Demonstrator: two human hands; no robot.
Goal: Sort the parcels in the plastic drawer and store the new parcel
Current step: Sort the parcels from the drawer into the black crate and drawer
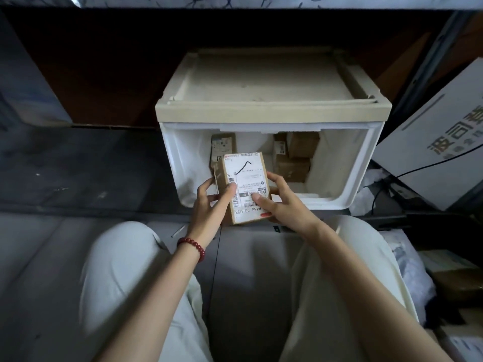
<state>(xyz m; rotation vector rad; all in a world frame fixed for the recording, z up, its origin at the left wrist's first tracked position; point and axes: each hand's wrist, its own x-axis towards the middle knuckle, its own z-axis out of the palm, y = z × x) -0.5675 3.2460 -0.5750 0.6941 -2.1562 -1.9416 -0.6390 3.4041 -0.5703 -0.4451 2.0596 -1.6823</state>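
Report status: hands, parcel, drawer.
Left hand, right hand both grip labelled parcel at open drawer front. Inside: left box, right boxes, gap between. Path unblocked.

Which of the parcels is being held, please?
The white-labelled parcel, gripped by the left hand and right hand; the other parcels sit inside the drawer.

Drawer centre free — parcels flank it.
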